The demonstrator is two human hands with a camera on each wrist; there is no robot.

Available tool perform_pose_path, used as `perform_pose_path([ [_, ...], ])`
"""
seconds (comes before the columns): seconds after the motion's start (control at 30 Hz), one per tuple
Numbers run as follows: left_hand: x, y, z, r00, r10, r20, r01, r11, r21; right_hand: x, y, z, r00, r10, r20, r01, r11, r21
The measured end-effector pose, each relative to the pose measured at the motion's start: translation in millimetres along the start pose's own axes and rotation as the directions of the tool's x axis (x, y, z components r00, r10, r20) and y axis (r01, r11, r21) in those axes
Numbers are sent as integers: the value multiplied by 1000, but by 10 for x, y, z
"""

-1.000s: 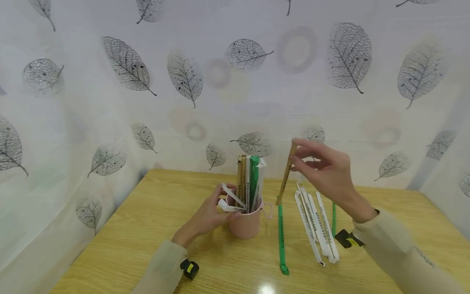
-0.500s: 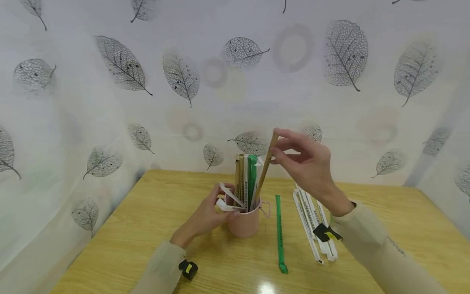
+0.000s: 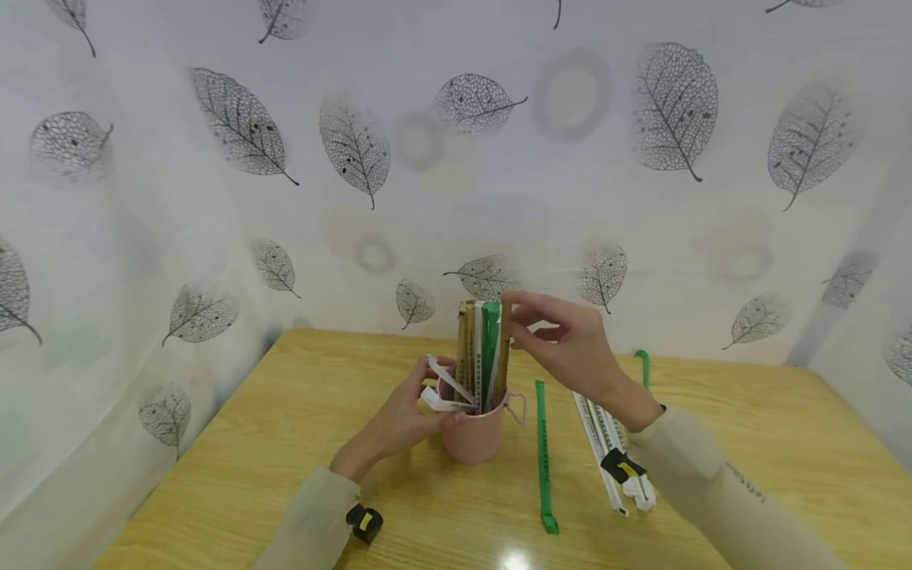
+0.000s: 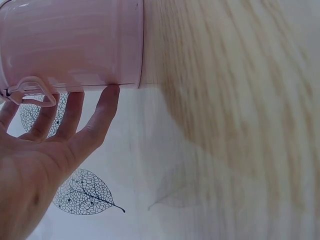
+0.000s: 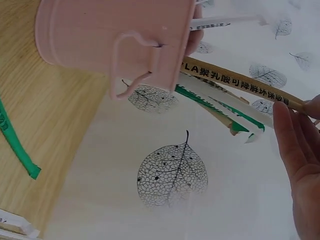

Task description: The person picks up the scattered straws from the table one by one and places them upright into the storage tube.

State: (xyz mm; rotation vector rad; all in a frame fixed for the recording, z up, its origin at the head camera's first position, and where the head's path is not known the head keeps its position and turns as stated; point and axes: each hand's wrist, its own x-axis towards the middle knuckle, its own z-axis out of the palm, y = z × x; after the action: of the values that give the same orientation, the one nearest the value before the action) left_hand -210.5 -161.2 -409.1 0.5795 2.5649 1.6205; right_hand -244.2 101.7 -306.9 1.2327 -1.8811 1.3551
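Brown straw [image 5: 235, 81], its top pinched by the right hand [image 3: 566, 340], stood in the pink cup [image 3: 473, 439] the left hand [image 3: 404, 416] gripped, short of the surface's far edge [image 3: 370, 339].

The right hand [image 5: 302, 160] pinched the outer end of 1 brown straw [image 5: 240, 82], printed with black characters, whose other end met the rim of the pink mug [image 5: 95, 37]. Just beside it, a white straw [image 5: 237, 103] and a green straw [image 5: 187, 95] jutted from the mug. Behind the mug, near its rim, showed part of the left hand [image 5: 194, 44], with 1 white paper strip [image 5: 220, 23] sticking out there. Apart from the mug, a loose green straw [image 5: 17, 145] lay on the wooden table [image 5: 60, 105].
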Motion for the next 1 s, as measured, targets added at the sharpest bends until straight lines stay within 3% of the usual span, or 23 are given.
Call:
perform_pose_path([
  [0.27, 5, 10, -1, 1000, 7, -4, -7, 1000, -5, -171, 98, 69, 999, 15, 36, -12, 997, -82],
  [0.67, 10, 0, 4, 1000, 14, 1, -14, 1000, -9, -403, 183, 130, 996, 43, 79, -36, 996, -86],
  [1.0, 3, -9, 1, 1000, 25, 4, -25, 1000, 1, -479, 191, 41, 994, 19, 107, -6, 993, -120],
])
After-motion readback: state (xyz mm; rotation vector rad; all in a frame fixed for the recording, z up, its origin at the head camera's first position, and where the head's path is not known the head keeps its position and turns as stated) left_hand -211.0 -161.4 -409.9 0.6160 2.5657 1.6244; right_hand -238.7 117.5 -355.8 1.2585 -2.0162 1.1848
